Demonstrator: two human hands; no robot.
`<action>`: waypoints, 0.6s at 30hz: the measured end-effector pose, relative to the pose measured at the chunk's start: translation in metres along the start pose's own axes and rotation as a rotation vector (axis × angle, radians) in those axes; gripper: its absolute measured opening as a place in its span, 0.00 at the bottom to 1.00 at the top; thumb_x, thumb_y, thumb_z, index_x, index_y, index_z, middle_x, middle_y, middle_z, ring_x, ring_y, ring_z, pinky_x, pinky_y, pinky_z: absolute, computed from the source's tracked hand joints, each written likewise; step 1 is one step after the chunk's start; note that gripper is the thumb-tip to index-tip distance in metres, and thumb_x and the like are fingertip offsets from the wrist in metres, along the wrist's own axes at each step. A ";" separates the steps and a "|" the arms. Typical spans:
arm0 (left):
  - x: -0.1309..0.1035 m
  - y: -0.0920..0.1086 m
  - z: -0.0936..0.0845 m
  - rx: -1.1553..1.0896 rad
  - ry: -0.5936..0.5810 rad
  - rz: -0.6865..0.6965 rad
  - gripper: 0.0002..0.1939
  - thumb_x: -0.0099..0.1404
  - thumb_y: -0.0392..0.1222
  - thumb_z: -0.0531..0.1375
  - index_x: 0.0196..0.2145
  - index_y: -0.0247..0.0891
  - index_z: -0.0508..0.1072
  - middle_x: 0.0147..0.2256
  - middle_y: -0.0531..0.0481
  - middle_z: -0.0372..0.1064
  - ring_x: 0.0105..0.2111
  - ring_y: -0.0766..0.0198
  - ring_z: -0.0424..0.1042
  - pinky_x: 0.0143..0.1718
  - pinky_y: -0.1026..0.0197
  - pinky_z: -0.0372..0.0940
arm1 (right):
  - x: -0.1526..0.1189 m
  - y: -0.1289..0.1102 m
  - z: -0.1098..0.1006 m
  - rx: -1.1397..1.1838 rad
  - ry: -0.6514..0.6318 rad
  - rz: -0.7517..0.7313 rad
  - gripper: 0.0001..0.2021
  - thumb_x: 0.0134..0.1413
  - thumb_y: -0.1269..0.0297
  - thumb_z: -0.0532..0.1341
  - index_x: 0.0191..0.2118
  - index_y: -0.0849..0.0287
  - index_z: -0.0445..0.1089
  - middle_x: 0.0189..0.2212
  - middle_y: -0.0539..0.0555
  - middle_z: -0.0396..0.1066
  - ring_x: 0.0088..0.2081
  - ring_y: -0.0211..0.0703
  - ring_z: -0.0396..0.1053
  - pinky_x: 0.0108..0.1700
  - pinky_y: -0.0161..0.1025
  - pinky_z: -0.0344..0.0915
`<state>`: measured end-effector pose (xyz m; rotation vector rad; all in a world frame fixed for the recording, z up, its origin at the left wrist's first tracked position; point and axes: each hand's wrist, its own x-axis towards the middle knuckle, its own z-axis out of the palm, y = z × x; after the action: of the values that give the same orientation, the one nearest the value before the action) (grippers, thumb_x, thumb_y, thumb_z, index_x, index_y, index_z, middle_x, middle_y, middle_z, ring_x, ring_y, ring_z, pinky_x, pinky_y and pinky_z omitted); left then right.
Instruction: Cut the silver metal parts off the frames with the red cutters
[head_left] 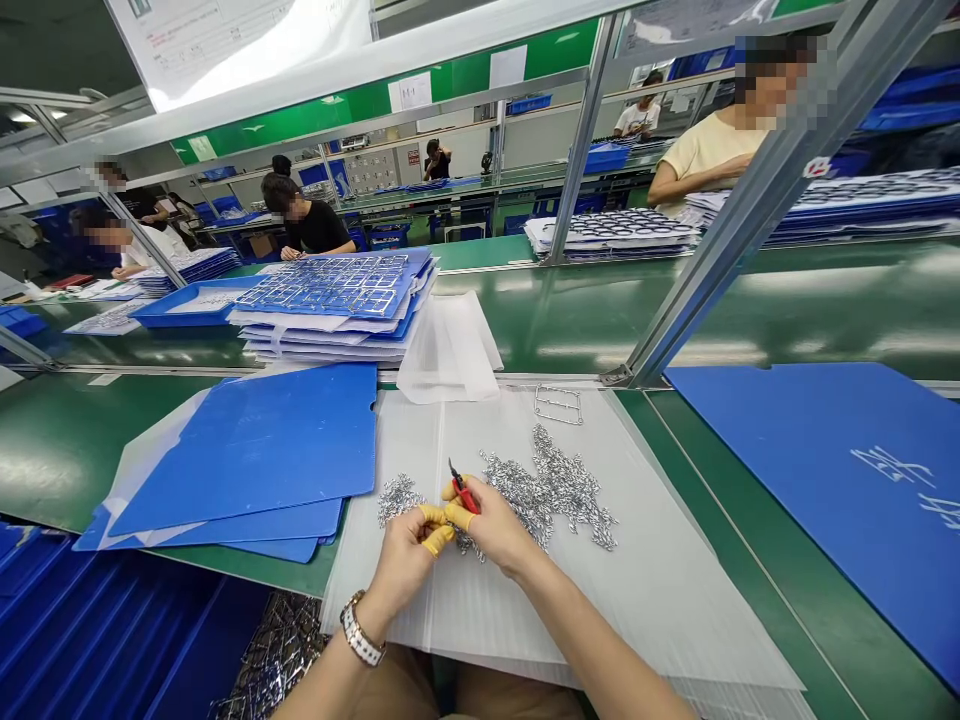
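My right hand [491, 522] is closed round red-handled nippers [466, 494], whose dark tips point up and away. Yellow covers wrap fingertips on both hands. Fingers of my left hand [409, 540] are pinched together against those of my right; whatever they hold is too small or hidden to make out. Just beyond and right of my hands, a heap of small shiny metallic parts [574, 485] spreads over white sheeting [637, 590]. A smaller pile of the same parts [399, 497] lies at the left. One silvery rectangular frame [558, 404] rests near the sheeting's far edge.
Blue sheets [255, 450] overlap on the left of the green bench; another blue sheet [817, 460] is at right. Behind stands a stack topped with silvery frames [337, 283]. A metal post [720, 250] slants up at right. Below left, frames [277, 650] fill a blue bin. Several people work beyond.
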<state>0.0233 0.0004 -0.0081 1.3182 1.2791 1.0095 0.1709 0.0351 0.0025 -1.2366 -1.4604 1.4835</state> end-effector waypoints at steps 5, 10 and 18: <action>-0.001 0.002 0.020 0.343 0.055 0.180 0.07 0.59 0.37 0.58 0.32 0.40 0.76 0.28 0.47 0.72 0.28 0.60 0.68 0.31 0.59 0.60 | -0.006 0.004 -0.020 -0.190 0.188 0.010 0.09 0.47 0.62 0.57 0.37 0.55 0.66 0.28 0.49 0.69 0.31 0.41 0.67 0.35 0.39 0.63; -0.007 0.003 0.024 0.506 0.008 0.298 0.11 0.61 0.35 0.56 0.39 0.41 0.75 0.34 0.44 0.71 0.35 0.57 0.69 0.37 0.57 0.62 | -0.006 0.001 -0.032 -0.369 0.188 -0.053 0.11 0.48 0.64 0.56 0.40 0.54 0.65 0.33 0.50 0.72 0.35 0.43 0.70 0.39 0.41 0.63; -0.006 -0.011 -0.054 0.551 0.230 0.249 0.09 0.61 0.36 0.56 0.35 0.41 0.76 0.32 0.46 0.72 0.34 0.58 0.70 0.37 0.56 0.63 | 0.029 -0.006 0.014 -0.782 -0.134 -0.350 0.12 0.51 0.73 0.55 0.42 0.56 0.66 0.38 0.55 0.72 0.41 0.45 0.68 0.41 0.38 0.59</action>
<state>-0.0319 -0.0008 -0.0107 1.8568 1.6747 1.0399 0.1481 0.0589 0.0022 -1.2142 -2.3309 0.7768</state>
